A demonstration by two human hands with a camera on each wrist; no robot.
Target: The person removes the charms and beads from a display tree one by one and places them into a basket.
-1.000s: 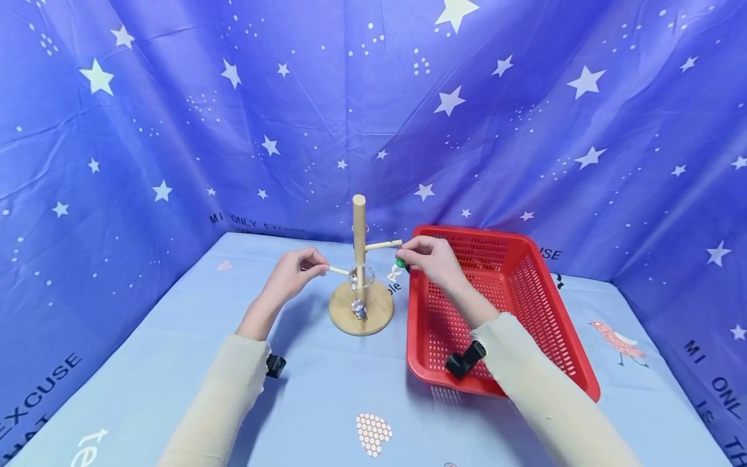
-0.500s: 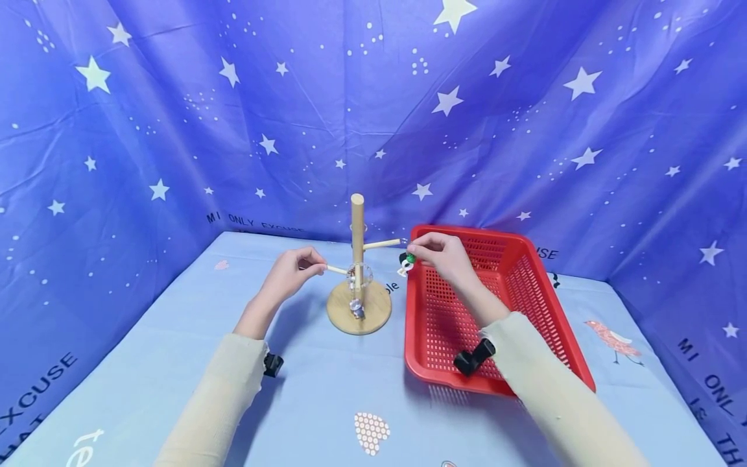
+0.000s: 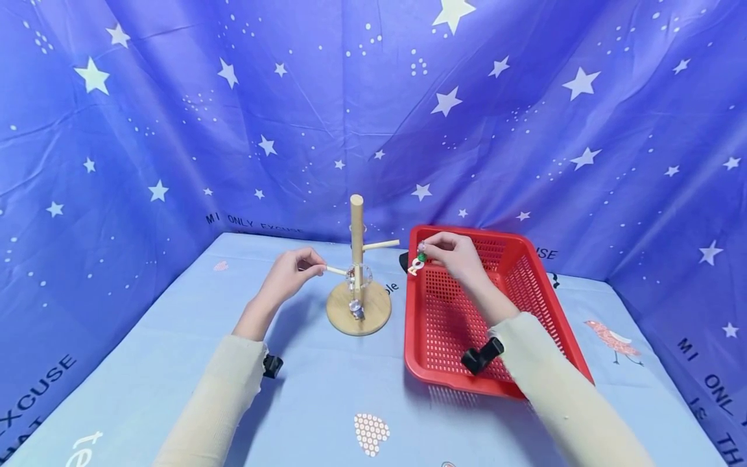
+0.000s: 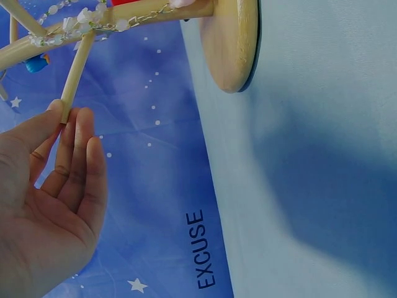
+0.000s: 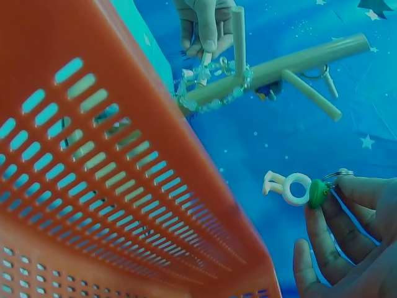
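Note:
A wooden peg stand [image 3: 357, 224] with a round base rises from the table. My left hand [image 3: 290, 272] pinches the end of one peg [image 4: 75, 77] between thumb and fingers. Beaded bracelets [image 5: 214, 102] hang around the post and pegs, and a small grey charm [image 3: 356, 310] dangles low in front. In my right hand [image 3: 458, 258] a keychain [image 5: 298, 189] is pinched near its metal ring. It has a green part and a white ring-shaped figure with legs. The keychain hangs over the basket's left rim, apart from the stand's bare right peg [image 3: 382, 244].
The red plastic basket [image 3: 413, 350] with slotted walls stands right of the stand, under my right forearm. Behind the stand side, a blue figure [image 4: 37, 63] hangs on another peg. A starry blue curtain [image 3: 315, 97] closes off the back of the blue-covered table [image 3: 315, 402].
My right hand has drawn the keychain off the end of the right peg and moved it rightward over the basket rim. My left hand keeps its pinch on the peg.

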